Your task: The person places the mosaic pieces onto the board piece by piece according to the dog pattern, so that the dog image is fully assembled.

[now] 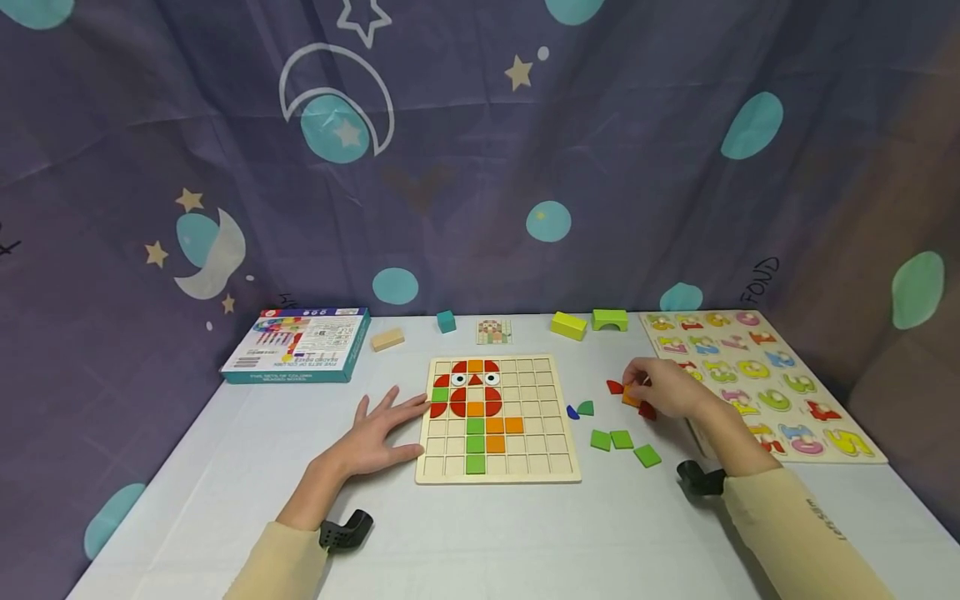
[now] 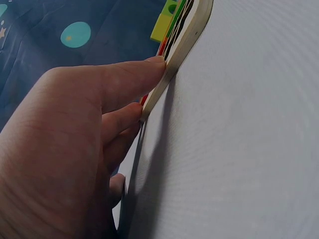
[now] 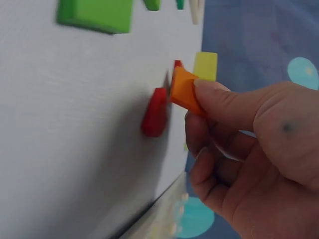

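A wooden grid board (image 1: 525, 467) lies mid-table, with red, orange and green tiles and two eye pieces set in its upper left and centre squares. My left hand (image 1: 372, 435) rests flat beside it, fingers spread, thumb and fingertips touching its left edge; the left wrist view shows this edge (image 2: 187, 42) close up. Right of the board, my right hand (image 1: 663, 387) pinches an orange square tile (image 3: 184, 89) between thumb and finger, just above the table. Red quarter-round pieces (image 3: 155, 112) lie by it. Nearer me are green square tiles (image 1: 621, 439).
A number puzzle board (image 1: 813, 446) lies at right, next to the right forearm. A boxed set (image 1: 292, 350) is at the back left. Along the back are wooden blocks (image 1: 568, 326) and a small pattern card (image 1: 494, 332). Blue and green pieces (image 1: 586, 407) lie beside the grid board.
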Tool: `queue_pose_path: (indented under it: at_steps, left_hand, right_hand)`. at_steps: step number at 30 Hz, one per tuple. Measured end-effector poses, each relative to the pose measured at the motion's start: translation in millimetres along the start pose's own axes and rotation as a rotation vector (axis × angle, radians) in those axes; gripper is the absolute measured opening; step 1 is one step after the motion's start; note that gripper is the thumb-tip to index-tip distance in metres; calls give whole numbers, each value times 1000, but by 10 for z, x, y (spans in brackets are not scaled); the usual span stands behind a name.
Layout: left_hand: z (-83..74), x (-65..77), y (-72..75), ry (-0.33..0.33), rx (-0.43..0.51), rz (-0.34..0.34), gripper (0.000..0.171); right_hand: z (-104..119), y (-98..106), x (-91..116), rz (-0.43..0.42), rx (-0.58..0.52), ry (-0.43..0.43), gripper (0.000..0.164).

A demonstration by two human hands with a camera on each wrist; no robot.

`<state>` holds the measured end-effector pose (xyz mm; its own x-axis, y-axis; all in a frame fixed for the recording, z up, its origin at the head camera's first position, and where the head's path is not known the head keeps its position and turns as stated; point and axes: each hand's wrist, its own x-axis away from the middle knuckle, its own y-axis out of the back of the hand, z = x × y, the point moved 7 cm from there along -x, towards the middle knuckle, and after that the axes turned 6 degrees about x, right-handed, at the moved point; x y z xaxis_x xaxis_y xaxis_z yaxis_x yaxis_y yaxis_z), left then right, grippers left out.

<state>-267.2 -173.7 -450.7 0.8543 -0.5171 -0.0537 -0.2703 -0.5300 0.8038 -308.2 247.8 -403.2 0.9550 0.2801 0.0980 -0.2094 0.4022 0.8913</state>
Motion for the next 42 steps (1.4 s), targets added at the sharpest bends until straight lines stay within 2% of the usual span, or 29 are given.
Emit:
queue_pose_path:
  at_steps: [6,16,24,30,36,42]
  left_hand:
    - [8,7,2,6,5,-3,67]
    - [33,16,-16,18,10,-1,68]
    - [33,9,-13,17,-3,1,68]
    - [26,8,-9,12,4,-4,68]
    - [38,-4,-19,5,-1,-4,68]
    - [31,-5,-14,2,0,-5,68]
  right_hand:
    - [181,12,-16,-21,-46,49,5]
    - [568,-153,-86,-10,-99,171,5]
    - [904,-344,-82,49,-152,264,7]
    - [1078,-509,-83,110,-168,289,10]
    - [1218,-611,-94,130,-179,303,10]
    - [1415,-699,-81,155,-157,391,10]
